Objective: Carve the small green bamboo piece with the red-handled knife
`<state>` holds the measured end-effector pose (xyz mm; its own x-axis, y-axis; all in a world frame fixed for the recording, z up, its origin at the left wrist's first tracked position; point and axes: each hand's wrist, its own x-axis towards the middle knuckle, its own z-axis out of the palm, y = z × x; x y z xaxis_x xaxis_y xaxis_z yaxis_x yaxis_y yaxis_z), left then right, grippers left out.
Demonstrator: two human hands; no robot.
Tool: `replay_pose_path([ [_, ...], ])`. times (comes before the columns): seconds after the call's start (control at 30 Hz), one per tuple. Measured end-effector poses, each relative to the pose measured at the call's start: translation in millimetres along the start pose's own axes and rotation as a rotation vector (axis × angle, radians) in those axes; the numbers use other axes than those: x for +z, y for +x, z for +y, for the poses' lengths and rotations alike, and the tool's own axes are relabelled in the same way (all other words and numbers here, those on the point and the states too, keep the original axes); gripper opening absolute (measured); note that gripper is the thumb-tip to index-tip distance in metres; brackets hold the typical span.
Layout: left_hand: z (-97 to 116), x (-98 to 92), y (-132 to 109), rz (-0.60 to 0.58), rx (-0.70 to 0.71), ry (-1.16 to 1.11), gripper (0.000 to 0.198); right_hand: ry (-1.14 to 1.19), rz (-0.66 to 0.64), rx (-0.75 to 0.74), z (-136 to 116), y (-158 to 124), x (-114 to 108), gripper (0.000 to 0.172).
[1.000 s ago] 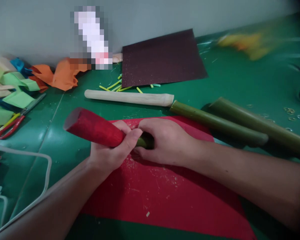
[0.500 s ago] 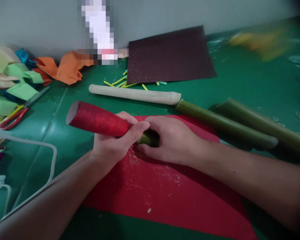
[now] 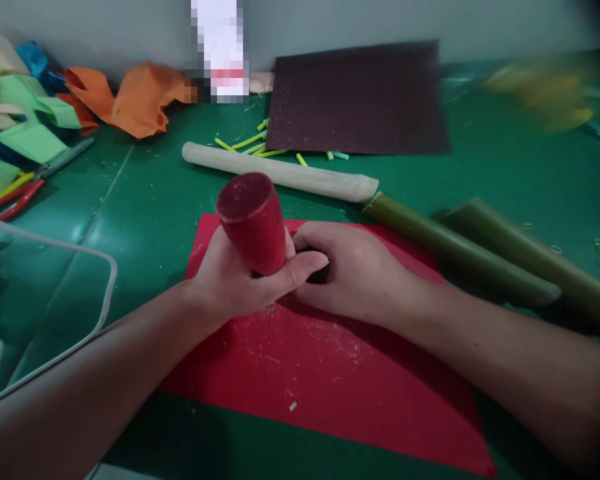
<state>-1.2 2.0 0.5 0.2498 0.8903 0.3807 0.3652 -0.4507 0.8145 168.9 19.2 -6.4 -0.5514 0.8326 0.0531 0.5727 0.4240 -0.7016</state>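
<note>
My left hand is closed around a red tapered cylinder, held tilted up with its wide flat end towards me. Beside it, my right hand curls low over a short piece of green bamboo. Most of that piece is hidden by my fingers, and only a dark part shows. Both hands meet above a red sheet sprinkled with fine shavings. Whether the cylinder touches the bamboo cannot be seen.
Beyond the hands lie a pale peeled stick and green bamboo lengths. A dark brown sheet covers yellow-green bits. Red-handled scissors, orange cloth and a white cable are on the left.
My left hand has turned the red cylinder from pointing left to tilted up, its end now facing me. Less of the green bamboo shows. My right hand keeps nearly the same place.
</note>
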Motion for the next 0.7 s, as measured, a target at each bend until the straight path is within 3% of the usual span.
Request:
replay_pose_path([
  [0.33,-0.8,8.2,-1.2,0.256,-0.107,-0.113,0.028,-0.083,0.01,0.027,-0.5,-1.1,-0.8,0.021],
  [0.43,-0.2,6.9,-1.7,0.218,-0.083,-0.108,0.036,-0.068,0.001,0.033,-1.5,-0.7,-1.3,0.021],
  [0.6,-2.3,2.6,-2.9,0.036,0.007,-0.064,0.029,-0.034,0.004,0.03,-1.6,-0.6,-1.2,0.015],
  [0.7,-2.2,1.7,-1.5,0.028,0.01,-0.034,0.03,-0.023,-0.007,0.024,-1.7,-0.9,-1.4,0.014],
])
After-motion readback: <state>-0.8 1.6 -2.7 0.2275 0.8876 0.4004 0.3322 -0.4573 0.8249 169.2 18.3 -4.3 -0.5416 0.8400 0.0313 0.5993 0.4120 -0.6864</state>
